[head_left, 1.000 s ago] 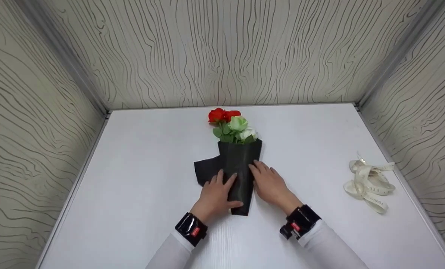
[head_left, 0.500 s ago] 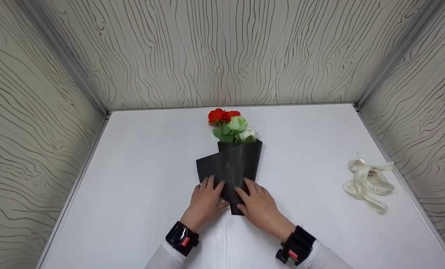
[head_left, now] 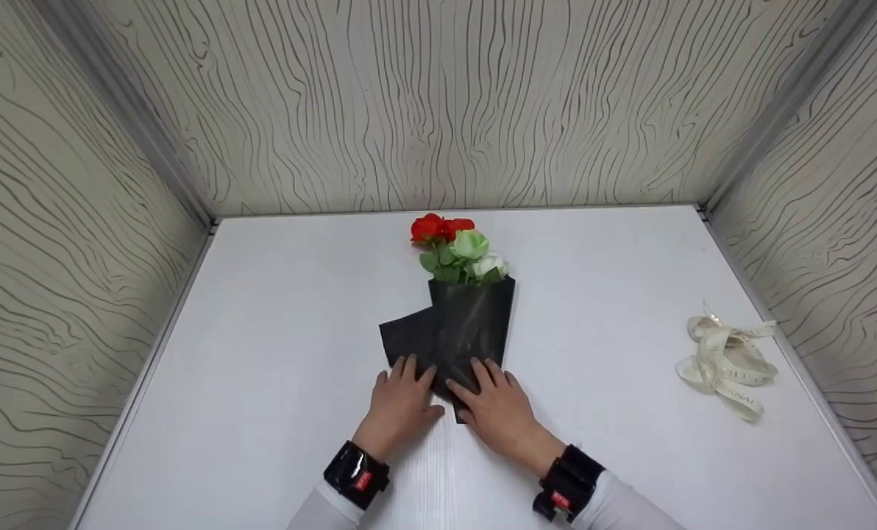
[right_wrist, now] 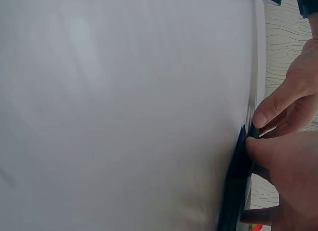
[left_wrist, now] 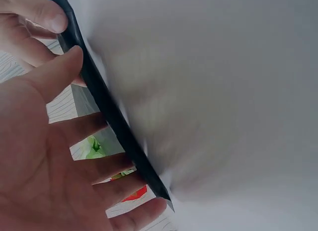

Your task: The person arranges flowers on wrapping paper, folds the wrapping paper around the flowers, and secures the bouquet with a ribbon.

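Observation:
A bouquet with red roses (head_left: 427, 229), a pale green rose (head_left: 471, 244) and a white rose (head_left: 488, 263) lies in black wrapping paper (head_left: 475, 316), blooms toward the back. One flap of the paper sticks out to the left. On the lower part of that flap rests my left hand (head_left: 400, 408), its fingers spread and fairly straight. My right hand (head_left: 501, 412) presses the narrow lower end with extended fingers. In the left wrist view, the fingertips touch the paper's dark edge (left_wrist: 119, 124). The stems are hidden inside the wrap.
A loose heap of cream printed ribbon (head_left: 729, 361) lies at the right of the white table (head_left: 277, 294). Patterned panels (head_left: 438, 103) rise behind the table and along both sides.
My right hand has moved from the wrap's right edge down and left to its lower end. My left hand has shifted down and left. The flowers and ribbon have stayed in place.

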### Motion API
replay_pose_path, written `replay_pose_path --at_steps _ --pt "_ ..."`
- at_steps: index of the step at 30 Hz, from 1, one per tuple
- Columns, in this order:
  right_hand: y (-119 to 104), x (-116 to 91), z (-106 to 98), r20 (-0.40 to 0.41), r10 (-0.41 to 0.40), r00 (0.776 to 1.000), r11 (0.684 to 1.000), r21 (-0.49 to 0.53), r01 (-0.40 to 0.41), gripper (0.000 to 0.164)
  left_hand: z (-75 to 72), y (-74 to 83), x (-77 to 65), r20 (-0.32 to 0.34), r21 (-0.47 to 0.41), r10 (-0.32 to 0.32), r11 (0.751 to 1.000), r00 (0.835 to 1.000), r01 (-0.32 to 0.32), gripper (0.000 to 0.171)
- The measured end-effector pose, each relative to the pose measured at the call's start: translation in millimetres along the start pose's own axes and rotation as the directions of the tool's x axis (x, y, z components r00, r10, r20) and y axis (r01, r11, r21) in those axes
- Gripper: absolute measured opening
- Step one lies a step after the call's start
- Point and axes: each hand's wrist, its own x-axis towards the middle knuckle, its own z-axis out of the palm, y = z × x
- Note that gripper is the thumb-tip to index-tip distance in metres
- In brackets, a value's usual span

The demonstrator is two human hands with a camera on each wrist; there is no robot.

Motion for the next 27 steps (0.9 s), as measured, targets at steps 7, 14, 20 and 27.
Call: replay_pose_path --at_steps 7,14,20,27 --pt "-1.1 -0.2 1.9 0.019 -0.005 1.000 1.000 -0.007 0.006 0.049 0.8 -3.3 -3.7 0.074 0.014 -0.021 1.000 0.997 0.020 0.068" --pt "-1.9 -0.9 1.0 0.034 -0.010 0.999 1.000 -0.007 0.010 0.047 -7.9 -11.4 -16.2 0.185 0.032 0.012 0.999 0.983 -0.018 0.074" --pt "-1.0 -1.3 2.3 0.028 -0.010 1.000 1.000 -0.021 0.010 0.046 -5.3 -21.9 -23.5 0.191 0.020 0.005 1.000 0.982 -0.009 0.071" --pt "-3.2 -0.5 3.2 0.027 -0.023 0.999 0.998 -0.055 0.025 0.045 -4.7 -36.5 -29.6 0.161 -0.012 -0.040 0.999 0.986 0.042 0.065"
